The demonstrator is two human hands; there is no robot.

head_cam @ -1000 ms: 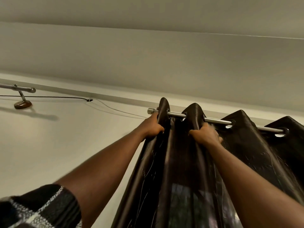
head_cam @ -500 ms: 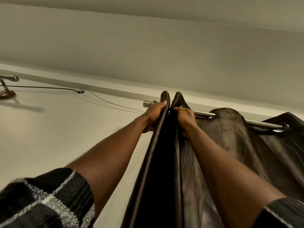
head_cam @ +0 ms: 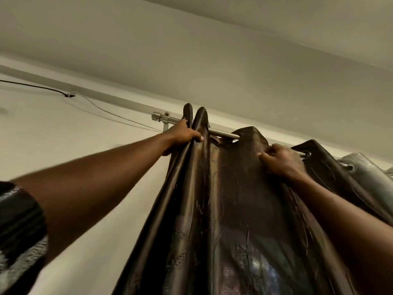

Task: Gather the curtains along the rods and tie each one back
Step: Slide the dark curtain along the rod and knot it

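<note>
A dark brown glossy curtain (head_cam: 234, 188) hangs by eyelets from a silver rod (head_cam: 223, 134) high on the wall. Two folds are bunched together near the rod's left end. My left hand (head_cam: 182, 135) grips these bunched folds just under the rod. My right hand (head_cam: 280, 160) is further right, its fingers closed on the top edge of a wider fold close to the rod. A grey curtain (head_cam: 365, 165) shows on the same rod at the far right.
The rod's end cap and wall bracket (head_cam: 163, 121) stand left of my left hand. A black cable (head_cam: 38, 87) runs along the pale wall to a small hole at upper left. The ceiling is close above.
My right hand has left the bunched folds and moved right along the rod to grip another fold. The left hand has stayed on the gathered folds. The view has shifted right.
</note>
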